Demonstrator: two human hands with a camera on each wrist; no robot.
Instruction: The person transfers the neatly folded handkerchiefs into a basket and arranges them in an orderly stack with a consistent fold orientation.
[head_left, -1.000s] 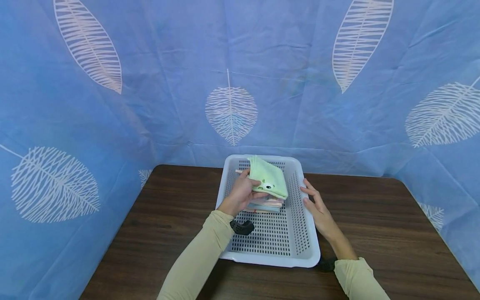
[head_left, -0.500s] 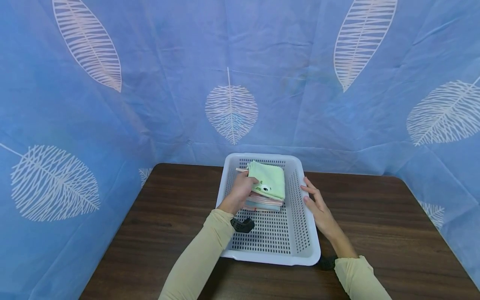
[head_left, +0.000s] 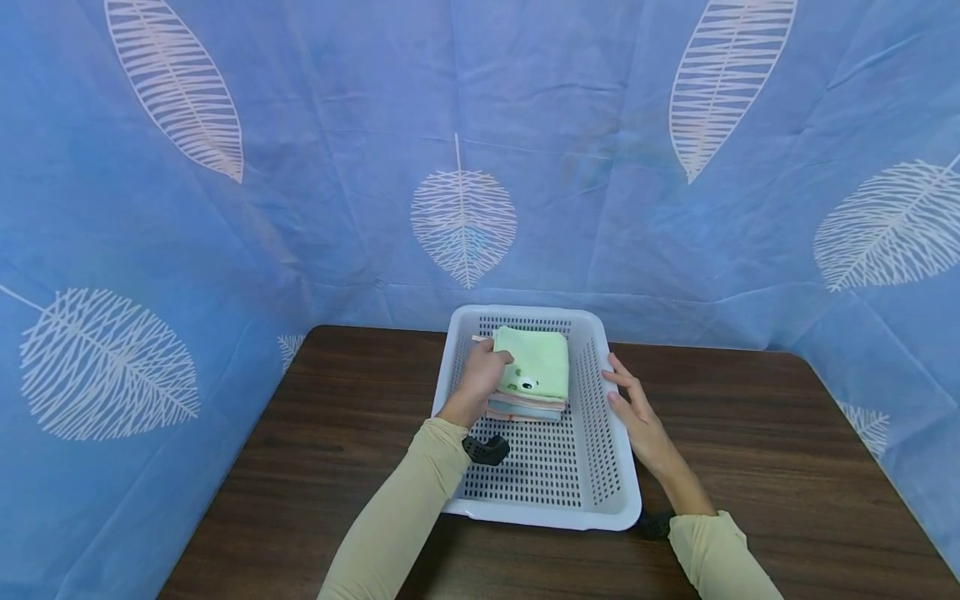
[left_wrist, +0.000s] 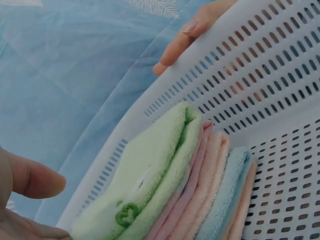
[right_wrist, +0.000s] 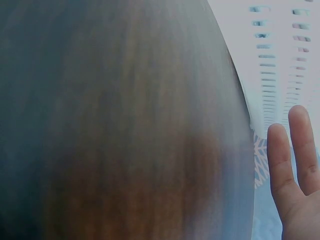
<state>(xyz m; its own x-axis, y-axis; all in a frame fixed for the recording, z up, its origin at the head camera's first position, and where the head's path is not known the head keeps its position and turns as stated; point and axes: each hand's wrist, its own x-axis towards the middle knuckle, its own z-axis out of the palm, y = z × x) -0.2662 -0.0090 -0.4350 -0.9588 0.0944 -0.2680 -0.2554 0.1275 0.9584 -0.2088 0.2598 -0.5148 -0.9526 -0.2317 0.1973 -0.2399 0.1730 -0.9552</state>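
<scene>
A green folded towel [head_left: 534, 360] with an embroidered eye lies on top of a stack of folded towels in the white plastic basket [head_left: 525, 518]. Pink, peach and light blue towels [left_wrist: 225, 187] show beneath it in the left wrist view. My left hand [head_left: 480, 375] is at the stack's left side. Its thumb [left_wrist: 40, 178] stands apart from the green towel, and its other fingers reach the towel's edge, partly cut off by the frame. My right hand [head_left: 637, 417] touches the basket's right rim with fairly straight fingers [right_wrist: 280, 160].
The basket stands on a dark wooden table [head_left: 337, 400], near its back edge. Blue cloth with white leaf patterns [head_left: 360, 208] hangs behind and at both sides. A black wrist device [head_left: 486, 451] on the left arm overhangs the basket floor.
The green towel, earlier tilted in my left hand's grip, has come down flat onto the stack. My left thumb has let go of it. The right hand stays at the rim.
</scene>
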